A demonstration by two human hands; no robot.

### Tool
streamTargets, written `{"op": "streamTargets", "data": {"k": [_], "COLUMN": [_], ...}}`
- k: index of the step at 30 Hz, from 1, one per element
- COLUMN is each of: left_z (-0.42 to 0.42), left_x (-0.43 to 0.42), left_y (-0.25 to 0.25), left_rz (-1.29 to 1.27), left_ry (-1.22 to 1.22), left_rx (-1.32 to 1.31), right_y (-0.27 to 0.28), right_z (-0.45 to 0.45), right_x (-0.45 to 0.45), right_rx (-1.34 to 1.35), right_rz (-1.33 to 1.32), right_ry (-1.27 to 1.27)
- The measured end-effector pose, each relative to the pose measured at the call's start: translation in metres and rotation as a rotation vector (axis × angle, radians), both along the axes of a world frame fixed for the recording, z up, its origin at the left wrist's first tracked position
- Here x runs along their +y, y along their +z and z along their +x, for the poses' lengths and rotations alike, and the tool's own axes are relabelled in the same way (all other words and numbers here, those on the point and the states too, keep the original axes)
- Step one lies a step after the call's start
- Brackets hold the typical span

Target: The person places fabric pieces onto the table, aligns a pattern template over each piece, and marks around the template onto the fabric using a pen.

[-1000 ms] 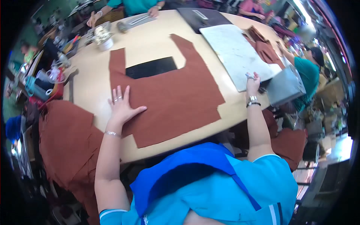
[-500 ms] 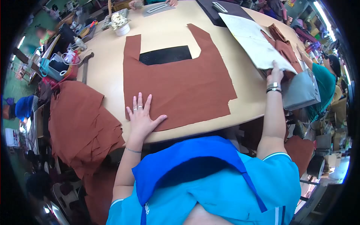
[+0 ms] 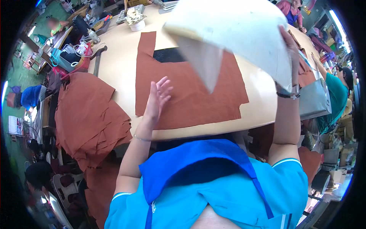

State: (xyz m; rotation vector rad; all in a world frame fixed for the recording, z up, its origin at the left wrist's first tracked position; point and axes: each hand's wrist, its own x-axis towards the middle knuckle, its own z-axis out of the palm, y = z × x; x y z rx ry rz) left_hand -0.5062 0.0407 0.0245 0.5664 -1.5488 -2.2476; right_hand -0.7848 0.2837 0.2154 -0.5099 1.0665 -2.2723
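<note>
My right hand [image 3: 291, 49] grips the right edge of a large white sheet [image 3: 236, 34], which looks like a stiff card pattern. The sheet is raised and tilted over the table, blurred by motion, and it hides the upper right of a brown cut piece [image 3: 190, 103], leather or cloth. That piece lies flat, with a notch at its lower right and a dark panel [image 3: 167, 55] showing in its top cut-out. My left hand [image 3: 158, 97] hovers above the piece's left part, palm turned inward, fingers apart and holding nothing.
A heap of brown pieces [image 3: 87, 114] hangs over the table's left edge. Behind it are a hammer [image 3: 98, 61], a red basket [image 3: 88, 51] and a white pot [image 3: 136, 25]. A grey block [image 3: 314, 100] stands at the right, near a person in teal [image 3: 337, 97].
My right hand has lifted the white sheet from the right side and swung it up and left over the brown piece. My left hand has risen off the brown piece.
</note>
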Motion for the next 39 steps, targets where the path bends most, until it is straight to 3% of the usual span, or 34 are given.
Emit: {"op": "streamTargets", "data": {"k": [2,3,4,6,9,10,13,18,23,32,39], "left_z": [-0.014,-0.015,-0.021,-0.011,0.001,0.006,0.036,0.053,0.051,0.045,0.043], "left_x": [0.000,0.013,0.009,0.005,-0.047,-0.041,-0.066,-0.083,-0.088,-0.098,-0.102], "left_y": [0.005,0.028,0.036,0.036,-0.023,-0.008,-0.024,-0.040,-0.026,-0.032,-0.036], "left_rz": [0.484,0.427,0.550,0.373,0.332,0.277,0.027,-0.449,-0.730,-0.833,-0.840], "left_ry": [-0.132,-0.149,-0.238,-0.150,0.092,0.217,0.354,0.245,0.214,0.259,0.258], "left_rx": [0.109,0.144,0.264,0.197,0.016,0.017,-0.125,-0.405,-0.647,-0.676,-0.691], "right_y": [-0.012,-0.020,-0.028,-0.045,-0.073,-0.085,-0.125,-0.196,-0.207,-0.237,-0.224], "right_z": [0.012,0.012,0.011,0.007,0.003,-0.006,-0.016,-0.016,0.000,-0.016,-0.008], "right_x": [-0.012,-0.014,-0.016,-0.007,0.006,0.017,0.041,0.049,0.047,0.044,0.043], "right_rx": [-0.026,-0.040,-0.054,-0.011,0.078,0.138,0.194,0.485,0.596,0.669,0.776], "right_rz": [-0.064,-0.056,-0.048,0.014,0.196,0.309,0.502,0.888,1.049,1.029,1.128], "right_ry": [0.165,0.173,0.181,0.245,0.116,0.176,0.122,-0.010,-0.182,-0.239,-0.275]}}
